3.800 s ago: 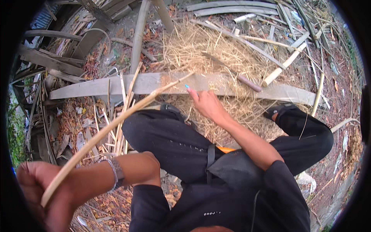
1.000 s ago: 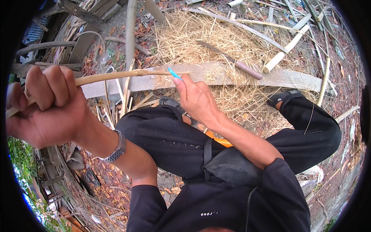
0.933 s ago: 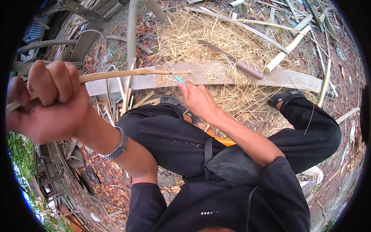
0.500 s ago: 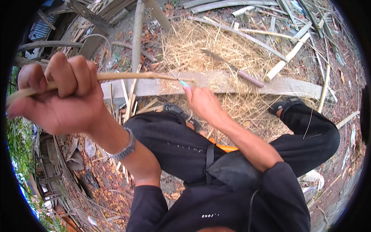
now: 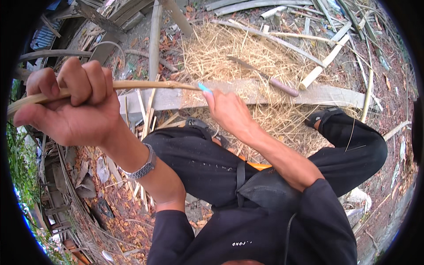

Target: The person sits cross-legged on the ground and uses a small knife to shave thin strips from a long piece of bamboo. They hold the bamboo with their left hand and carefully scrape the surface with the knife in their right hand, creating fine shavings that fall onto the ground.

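My left hand (image 5: 73, 97), raised at the left, has its fingers wrapped round a long pale bamboo strip (image 5: 145, 84). The strip runs right, across the picture, with a slight bend and a knot close to its right end. At that end my right hand (image 5: 229, 110) is closed on a small knife with a turquoise handle (image 5: 205, 88), which lies against the strip. Most of the knife is hidden by the fingers, and its blade cannot be made out now. The strip's far tip is hidden behind the knife and fist.
A grey plank (image 5: 327, 95) lies across the ground before my feet. On it rests a large knife with a brownish handle (image 5: 284, 87), its dark blade over a heap of straw-like shavings (image 5: 212, 48). Bamboo lengths (image 5: 324, 64) and slats (image 5: 150, 110) lie around.
My right hand and the turquoise knife have shifted slightly left along the strip, covering its tip. My left hand has moved a little up and right, still gripping the strip.
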`<state>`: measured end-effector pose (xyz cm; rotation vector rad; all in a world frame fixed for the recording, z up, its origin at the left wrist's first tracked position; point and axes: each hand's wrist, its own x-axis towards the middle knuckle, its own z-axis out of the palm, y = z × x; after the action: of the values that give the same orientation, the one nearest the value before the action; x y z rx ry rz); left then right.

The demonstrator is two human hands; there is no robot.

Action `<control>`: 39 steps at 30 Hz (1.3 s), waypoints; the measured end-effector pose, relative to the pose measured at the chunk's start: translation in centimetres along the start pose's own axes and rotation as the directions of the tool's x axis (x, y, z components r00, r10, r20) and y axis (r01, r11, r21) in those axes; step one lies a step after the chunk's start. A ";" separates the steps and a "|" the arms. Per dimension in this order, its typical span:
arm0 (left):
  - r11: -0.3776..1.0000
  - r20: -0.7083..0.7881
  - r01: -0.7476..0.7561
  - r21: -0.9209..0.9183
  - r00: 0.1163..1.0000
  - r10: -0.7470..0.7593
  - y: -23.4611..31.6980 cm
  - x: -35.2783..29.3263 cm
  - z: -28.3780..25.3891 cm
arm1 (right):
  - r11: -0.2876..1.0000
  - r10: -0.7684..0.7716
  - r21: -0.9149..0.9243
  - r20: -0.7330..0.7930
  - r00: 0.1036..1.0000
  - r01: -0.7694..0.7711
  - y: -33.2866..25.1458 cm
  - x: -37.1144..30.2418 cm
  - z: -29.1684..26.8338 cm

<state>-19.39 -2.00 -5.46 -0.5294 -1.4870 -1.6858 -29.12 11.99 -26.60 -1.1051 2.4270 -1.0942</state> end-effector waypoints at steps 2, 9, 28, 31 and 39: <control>0.998 0.112 -0.024 -0.057 0.993 0.030 -0.4 0.2 -0.4 | 0.995 -0.081 0.053 -0.101 0.992 0.087 -0.5 -0.4 -0.3; 0.999 -0.030 0.009 -0.044 1.000 -0.010 0.0 0.1 -0.2 | 0.995 0.033 -0.099 0.043 0.999 -0.029 1.8 0.6 1.9; 1.000 0.032 0.002 0.024 0.999 -0.003 -0.1 -0.3 0.5 | 0.998 0.068 -0.005 0.063 0.996 -0.068 2.7 -1.5 2.2; 0.993 0.085 -0.009 -0.114 0.996 0.019 -0.2 -0.1 0.2 | 0.993 0.055 -0.109 0.009 0.998 -0.054 4.4 -1.0 4.3; 0.989 0.060 -0.019 -0.148 0.998 0.028 -0.2 0.0 -1.1 | 0.389 0.234 0.615 0.653 0.720 -0.685 4.0 1.4 -1.1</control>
<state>-19.31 -3.09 -5.79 -0.6817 -1.4004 -1.7845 -32.74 13.29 -28.62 -0.2148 1.3214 -1.3179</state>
